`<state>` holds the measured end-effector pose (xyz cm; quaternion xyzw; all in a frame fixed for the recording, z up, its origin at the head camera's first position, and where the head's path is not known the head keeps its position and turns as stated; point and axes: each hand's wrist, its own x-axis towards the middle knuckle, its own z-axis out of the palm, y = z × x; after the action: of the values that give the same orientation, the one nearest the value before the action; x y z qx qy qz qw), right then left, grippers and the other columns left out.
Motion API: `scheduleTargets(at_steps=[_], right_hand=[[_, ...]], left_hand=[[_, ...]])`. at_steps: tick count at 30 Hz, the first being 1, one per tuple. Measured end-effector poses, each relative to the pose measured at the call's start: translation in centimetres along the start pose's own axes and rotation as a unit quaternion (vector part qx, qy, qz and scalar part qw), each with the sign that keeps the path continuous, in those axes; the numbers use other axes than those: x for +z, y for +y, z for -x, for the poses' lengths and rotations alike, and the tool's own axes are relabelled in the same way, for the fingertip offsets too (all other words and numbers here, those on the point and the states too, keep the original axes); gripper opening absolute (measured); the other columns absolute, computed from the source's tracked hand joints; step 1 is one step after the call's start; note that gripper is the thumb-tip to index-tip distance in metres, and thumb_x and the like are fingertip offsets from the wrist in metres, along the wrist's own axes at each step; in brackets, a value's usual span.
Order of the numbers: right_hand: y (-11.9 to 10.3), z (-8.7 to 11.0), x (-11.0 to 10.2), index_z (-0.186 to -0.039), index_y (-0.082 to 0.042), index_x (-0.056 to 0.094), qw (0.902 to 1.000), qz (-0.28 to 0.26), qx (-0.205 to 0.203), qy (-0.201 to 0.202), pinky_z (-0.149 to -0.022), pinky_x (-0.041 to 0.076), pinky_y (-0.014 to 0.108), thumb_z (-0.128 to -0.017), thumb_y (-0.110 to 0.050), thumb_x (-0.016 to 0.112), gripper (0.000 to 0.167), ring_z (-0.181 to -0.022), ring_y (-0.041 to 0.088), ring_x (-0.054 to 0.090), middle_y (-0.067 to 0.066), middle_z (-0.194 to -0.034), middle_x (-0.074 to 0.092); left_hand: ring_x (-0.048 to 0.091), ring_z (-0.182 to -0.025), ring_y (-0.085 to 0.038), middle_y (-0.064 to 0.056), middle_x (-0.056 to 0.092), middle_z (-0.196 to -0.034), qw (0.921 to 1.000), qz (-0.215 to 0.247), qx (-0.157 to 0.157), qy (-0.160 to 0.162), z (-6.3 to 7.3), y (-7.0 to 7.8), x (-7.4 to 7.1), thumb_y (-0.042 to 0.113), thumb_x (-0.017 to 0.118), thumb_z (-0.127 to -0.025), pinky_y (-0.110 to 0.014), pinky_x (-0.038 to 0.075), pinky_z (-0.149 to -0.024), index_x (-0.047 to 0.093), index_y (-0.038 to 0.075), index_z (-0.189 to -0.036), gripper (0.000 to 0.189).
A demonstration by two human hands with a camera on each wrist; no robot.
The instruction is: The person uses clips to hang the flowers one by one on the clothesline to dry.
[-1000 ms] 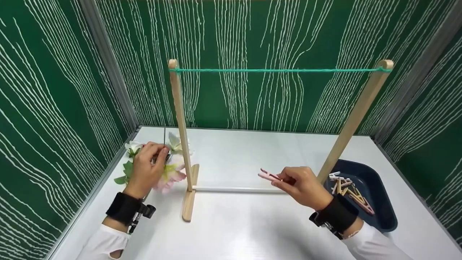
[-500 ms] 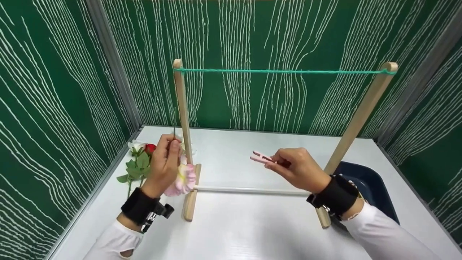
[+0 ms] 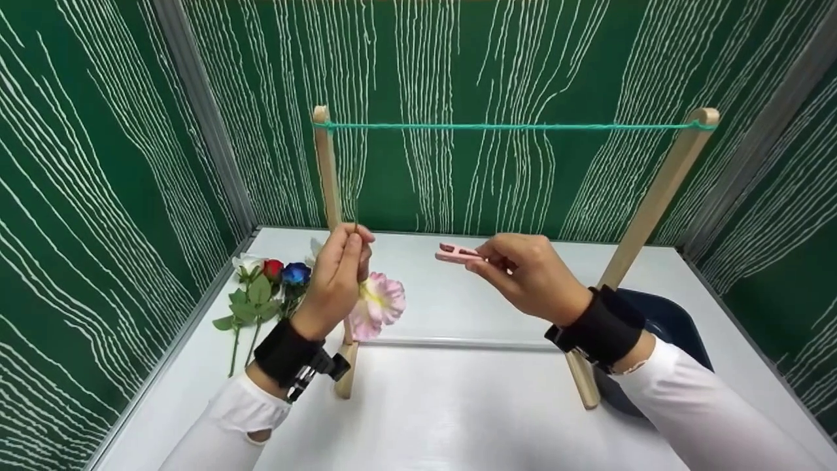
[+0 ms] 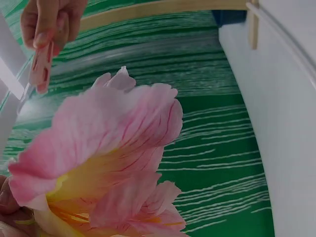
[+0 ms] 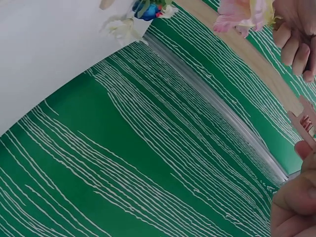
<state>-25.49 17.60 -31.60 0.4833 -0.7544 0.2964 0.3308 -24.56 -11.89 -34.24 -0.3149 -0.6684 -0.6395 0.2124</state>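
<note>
My left hand (image 3: 333, 281) pinches the thin stem of an artificial pink flower (image 3: 379, 301) between thumb and fingers. The bloom hangs below the hand while the stem points up, just right of the left wooden post. In the left wrist view, the pink and yellow petals (image 4: 118, 128) fill much of the picture. To the right, my right hand (image 3: 533, 271) grips a pink clothespin (image 3: 458, 254) by its rear end, its front end pointing left toward the flower. A gap separates the two hands. Both sit below a green string (image 3: 497, 127).
The string is tied between a left wooden post (image 3: 329, 176) and a right wooden post (image 3: 660, 196). White, red rose (image 3: 273, 269) and blue rose (image 3: 296, 273) stems lie on the table at left. A dark blue tray (image 3: 673, 327) stands at right, partly behind the right forearm.
My left hand has lifted the pink flower off the table's left side and brought it right, past the left post. My right hand has risen and shifted slightly left with the clothespin.
</note>
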Motion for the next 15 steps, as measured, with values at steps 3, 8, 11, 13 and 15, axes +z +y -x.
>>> scheduleTargets(at_steps=[3, 8, 11, 13, 15], right_hand=[[-0.2, -1.1, -0.1, -0.089, -0.001, 0.067, 0.9999, 0.004, -0.007, 0.01, -0.055, 0.033, 0.018, -0.088, 0.007, 0.081, 0.017, -0.062, 0.009, 0.043, 0.005, -0.071, 0.057], [-0.8, -3.1, -0.3, -0.089, 0.0, 0.065, 0.9995, 0.016, -0.012, 0.025, -0.058, 0.034, 0.02, -0.091, 0.006, 0.08, 0.016, -0.062, 0.013, 0.044, 0.007, -0.071, 0.056], [-1.1, -4.2, -0.4, -0.089, 0.001, 0.065, 0.9991, 0.024, -0.01, 0.032, -0.058, 0.033, 0.021, -0.093, 0.005, 0.08, 0.015, -0.063, 0.014, 0.045, 0.008, -0.072, 0.055], [-1.2, -4.9, -0.5, -0.09, 0.001, 0.066, 0.999, 0.028, -0.006, 0.034, -0.058, 0.033, 0.023, -0.094, 0.004, 0.079, 0.014, -0.063, 0.016, 0.045, 0.009, -0.072, 0.056], [-1.4, -5.8, -0.6, -0.091, 0.002, 0.067, 0.999, 0.032, -0.003, 0.032, -0.058, 0.034, 0.025, -0.095, 0.002, 0.079, 0.013, -0.063, 0.016, 0.044, 0.01, -0.072, 0.055]], left_hand=[[0.032, -0.062, -0.007, 0.0, 0.035, -0.077, 0.9999, 0.006, -0.008, -0.014, -1.1, 0.3, 0.5, 0.006, 0.029, -0.115, -0.021, 0.029, -0.057, 0.05, -0.007, -0.112, 0.025], [0.032, -0.061, -0.009, 0.0, 0.035, -0.078, 0.9986, 0.034, -0.024, -0.031, -2.9, 0.8, 1.0, 0.009, 0.028, -0.116, -0.021, 0.029, -0.056, 0.049, -0.001, -0.114, 0.023], [0.031, -0.061, -0.009, 0.001, 0.034, -0.077, 0.997, 0.061, -0.039, -0.028, -3.8, 0.9, 1.1, 0.01, 0.028, -0.117, -0.021, 0.028, -0.056, 0.048, 0.001, -0.114, 0.022], [0.031, -0.061, -0.009, 0.001, 0.034, -0.076, 0.9957, 0.075, -0.049, -0.022, -4.4, 0.9, 1.1, 0.01, 0.028, -0.117, -0.021, 0.027, -0.056, 0.048, 0.003, -0.114, 0.021], [0.03, -0.061, -0.009, 0.002, 0.034, -0.075, 0.9947, 0.082, -0.059, -0.017, -5.0, 0.8, 1.1, 0.011, 0.028, -0.117, -0.021, 0.027, -0.056, 0.048, 0.004, -0.115, 0.021]])
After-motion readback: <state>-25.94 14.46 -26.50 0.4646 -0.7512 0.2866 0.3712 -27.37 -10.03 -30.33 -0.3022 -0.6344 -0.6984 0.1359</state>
